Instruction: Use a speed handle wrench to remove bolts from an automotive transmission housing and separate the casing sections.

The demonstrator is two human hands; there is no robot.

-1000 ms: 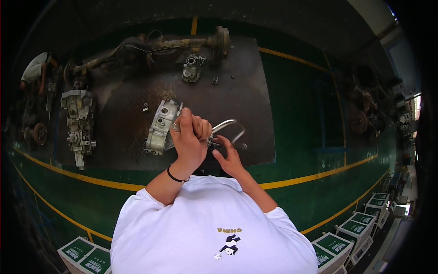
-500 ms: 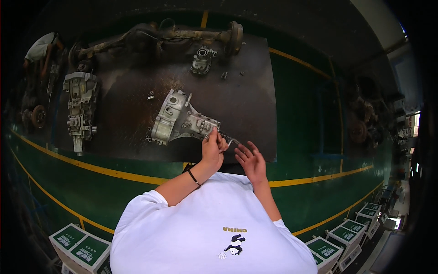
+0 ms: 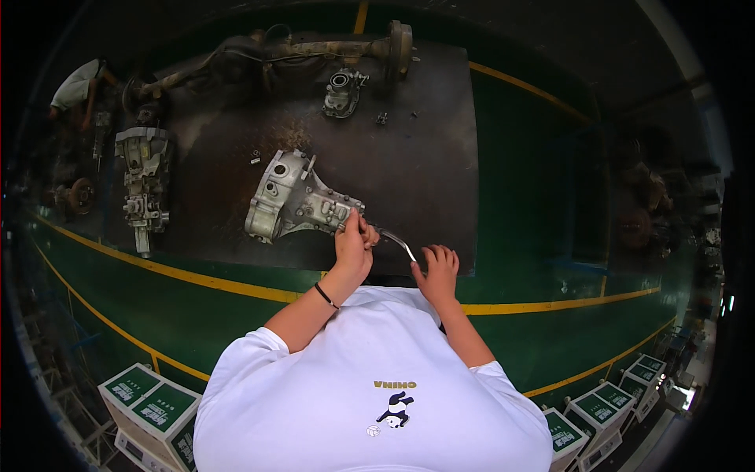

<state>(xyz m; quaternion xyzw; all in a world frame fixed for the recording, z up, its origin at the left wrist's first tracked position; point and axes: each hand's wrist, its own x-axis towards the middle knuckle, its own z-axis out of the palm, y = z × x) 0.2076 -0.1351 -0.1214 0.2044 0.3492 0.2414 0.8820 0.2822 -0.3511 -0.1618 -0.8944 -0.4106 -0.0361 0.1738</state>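
Observation:
A grey metal gearbox housing (image 3: pixel 301 201) lies on the dark bench, its wide bell end to the far left and its narrow end toward me. My left hand (image 3: pixel 355 242) is closed at that narrow end, the thumb against the casting, around one end of a bent metal bar (image 3: pixel 399 241) that looks like a wrench handle. The fingers hide the bar's tip and what it sits on. Beside the bar's free end is my right hand (image 3: pixel 440 271), fingers stretched out and thumb close to the metal; whether they touch I cannot tell.
A longer gearbox (image 3: pixel 144 185) stands at the bench's left. A long axle (image 3: pixel 314 50) lies along the back edge, with a smaller casting (image 3: pixel 343 93) before it. Small fasteners (image 3: pixel 382 119) lie nearby. A person (image 3: pixel 76 85) bends at the far left. White cabinets (image 3: pixel 157 397) flank me.
The bent bar's free end has swung toward me and right, and more of it shows. My right hand has moved slightly to the right. The view has shifted a little.

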